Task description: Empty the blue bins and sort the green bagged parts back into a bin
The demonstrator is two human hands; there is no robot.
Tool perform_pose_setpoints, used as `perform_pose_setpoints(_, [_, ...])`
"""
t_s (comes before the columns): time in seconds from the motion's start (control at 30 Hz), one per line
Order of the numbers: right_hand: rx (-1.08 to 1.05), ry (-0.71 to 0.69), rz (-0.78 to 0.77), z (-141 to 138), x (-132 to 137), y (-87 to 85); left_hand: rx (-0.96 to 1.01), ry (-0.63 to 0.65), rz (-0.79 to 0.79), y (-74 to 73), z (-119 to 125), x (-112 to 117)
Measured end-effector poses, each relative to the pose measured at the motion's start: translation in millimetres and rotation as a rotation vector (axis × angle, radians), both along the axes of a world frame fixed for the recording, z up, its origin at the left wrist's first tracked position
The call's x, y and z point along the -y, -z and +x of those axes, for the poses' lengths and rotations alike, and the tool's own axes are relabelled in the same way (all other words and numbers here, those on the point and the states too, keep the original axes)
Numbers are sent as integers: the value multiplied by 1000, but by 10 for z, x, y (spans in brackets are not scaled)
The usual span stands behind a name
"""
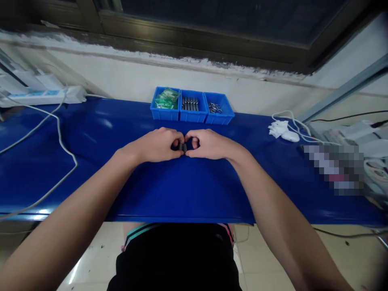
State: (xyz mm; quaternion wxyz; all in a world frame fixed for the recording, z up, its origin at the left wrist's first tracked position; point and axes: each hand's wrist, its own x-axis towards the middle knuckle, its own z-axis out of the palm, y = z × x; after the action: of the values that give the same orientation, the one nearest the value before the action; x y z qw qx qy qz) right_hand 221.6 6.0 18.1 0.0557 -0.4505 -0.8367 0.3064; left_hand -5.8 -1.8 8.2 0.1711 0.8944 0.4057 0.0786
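My left hand [162, 144] and my right hand [207, 144] meet over the middle of the blue table, fingers curled and thumbs towards each other. Between their fingertips is a small dark grey cylindrical piece [183, 148], which seems to be in two short sections side by side. Both hands pinch it; the fingers hide part of its shape. Beyond the hands three blue bins stand in a row. Green plastic packets [167, 99] fill the left bin, grey metal tubes [190, 104] lie lined up in the middle one, and small shiny metal parts [215, 108] are in the right one.
On the left, a white power strip [45, 97] lies at the back, with a white cable [62, 137] running across the blue table [182, 194]. A crumpled white tissue [278, 128], a white rounded object [290, 136] and cables lie on the right. A wall and window frame rise behind.
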Motion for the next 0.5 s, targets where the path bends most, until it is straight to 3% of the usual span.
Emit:
perform_pose_setpoints(0.37, [-44, -21, -16, 18, -43, 69, 0, 5, 18, 1, 10, -5])
perform_pose_setpoints(0.5, [-3, -1, -34, 38, -23, -93, 4, -18, 7, 7, 16, -2])
